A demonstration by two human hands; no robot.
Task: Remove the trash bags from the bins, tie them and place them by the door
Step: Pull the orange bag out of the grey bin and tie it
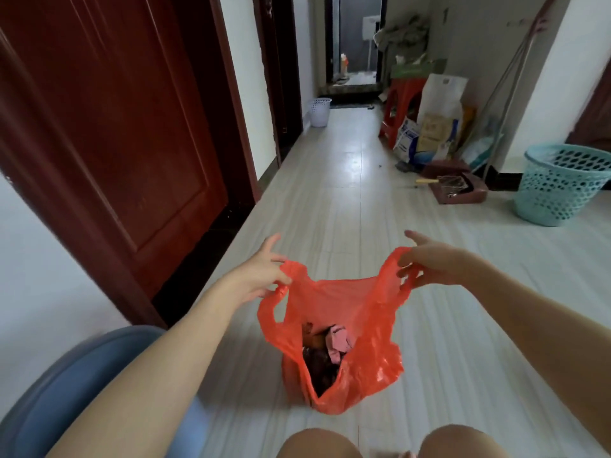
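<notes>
Pale tiled floor (pixel 347 180) of a hallway, running back to a dark doorway at the far end, where details are too dim to read. Dark red wooden door (pixel 109 127) on the left wall, its top and left side cut off by the frame edge.

Item 1: orange plastic trash bag (pixel 357 342), standing on the floor just ahead of the person's knees, mouth held wide open. Contents only partly seen through the opening: something pink, something brown, a dark mass lower down; none can be identified.

Item 2: left hand (pixel 261 272), grip closed on the bag's left handle loop, thumb and a finger pinching it, the other fingers spread.

Item 3: right hand (pixel 429 262), grip closed on the right handle loop, with fingertips curled through the plastic and partly hidden by it, and the forefinger pointing out.

Item 4: blue bin (pixel 76 391), lower left, blurred, largely hidden behind the left forearm and cut off by the frame.

Item 5: teal perforated basket (pixel 558 190), right side, its right edge cut off.

Item 6: white perforated basket (pixel 320 112), far down the hall by the left wall.

Item 7: red plastic stool (pixel 401 104) with sacks and boxes stacked beside it along the right wall; print illegible.
</notes>
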